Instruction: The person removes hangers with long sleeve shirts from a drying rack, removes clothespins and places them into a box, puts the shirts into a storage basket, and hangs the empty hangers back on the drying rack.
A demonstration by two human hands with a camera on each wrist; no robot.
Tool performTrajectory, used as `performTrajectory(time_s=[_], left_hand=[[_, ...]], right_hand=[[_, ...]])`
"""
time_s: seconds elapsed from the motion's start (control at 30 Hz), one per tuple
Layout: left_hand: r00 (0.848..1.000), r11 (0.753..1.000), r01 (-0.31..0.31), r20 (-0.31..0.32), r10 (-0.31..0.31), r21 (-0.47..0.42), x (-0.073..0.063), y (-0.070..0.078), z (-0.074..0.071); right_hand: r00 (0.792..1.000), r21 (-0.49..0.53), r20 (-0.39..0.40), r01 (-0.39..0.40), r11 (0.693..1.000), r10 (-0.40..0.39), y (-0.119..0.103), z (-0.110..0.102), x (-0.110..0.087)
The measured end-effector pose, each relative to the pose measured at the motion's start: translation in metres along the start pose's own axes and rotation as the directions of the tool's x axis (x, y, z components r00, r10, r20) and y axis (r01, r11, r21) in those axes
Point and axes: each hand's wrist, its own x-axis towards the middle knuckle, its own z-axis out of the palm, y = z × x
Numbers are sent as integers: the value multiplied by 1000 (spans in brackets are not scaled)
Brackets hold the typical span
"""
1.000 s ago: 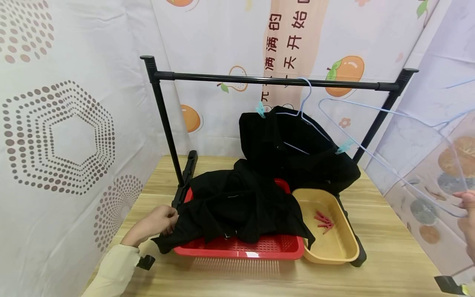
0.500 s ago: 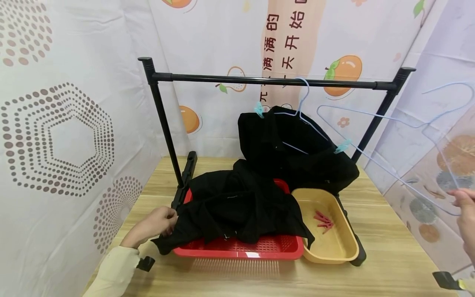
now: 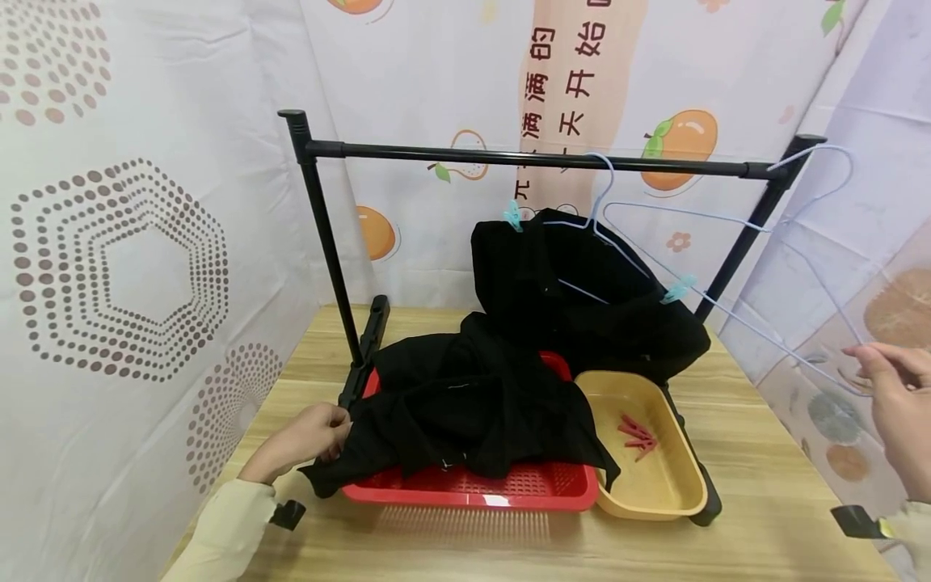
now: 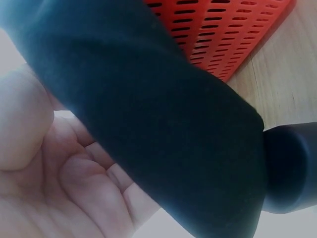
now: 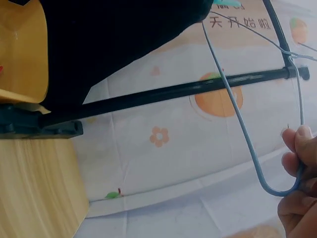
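Note:
A black garment [image 3: 451, 420] lies rumpled over the red basket [image 3: 473, 499], its left corner hanging past the rim. My left hand [image 3: 309, 436] pinches that corner; in the left wrist view the cloth [image 4: 148, 114] crosses the fingers and hides their tips. Off to the right, my right hand [image 3: 898, 396] grips the lower corner of a light blue wire hanger [image 3: 698, 212], which bears no clothing. In the right wrist view, thumb and fingers [image 5: 304, 141] close on the hanger's bent end [image 5: 277, 191]. The hanger is tilted, hook up to the right.
A black rack [image 3: 465, 155] spans the table. From its bar, on another blue hanger [image 3: 600, 190], hangs a second black garment [image 3: 582, 307] with turquoise clothespins [image 3: 512, 216]. A yellow tray [image 3: 672, 497] holds red clothespins [image 3: 638, 434]. Printed curtains [image 3: 145, 267] enclose the table [image 3: 764, 485].
My right hand has moved left and slightly up with the hanger, bringing its hook fully into view in front of the rack's right post. The left hand stays on the garment's corner.

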Motion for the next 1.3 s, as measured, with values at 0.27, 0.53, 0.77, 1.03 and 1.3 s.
performTrajectory(time_s=[0.27, 0.53, 0.77, 1.03, 1.3], left_hand=[[1000, 1000, -5, -4, 5, 12, -1, 1, 0], [1000, 1000, 13, -19, -12, 19, 0, 5, 1], [1000, 1000, 25, -19, -24, 13, -2, 4, 1], [1000, 1000, 14, -8, -14, 12, -2, 3, 0], [1000, 1000, 10, -8, -10, 6, -3, 4, 1]], right_hand=[[998, -15, 63, -16, 1000, 17, -20, 9, 13], [989, -43, 109, -95, 995, 99, -25, 14, 19], [973, -78, 219, -57, 995, 73, -23, 12, 18], [960, -219, 273, 5, 976, 57, -21, 11, 14], [954, -290, 288, 6, 957, 82, -20, 11, 11]])
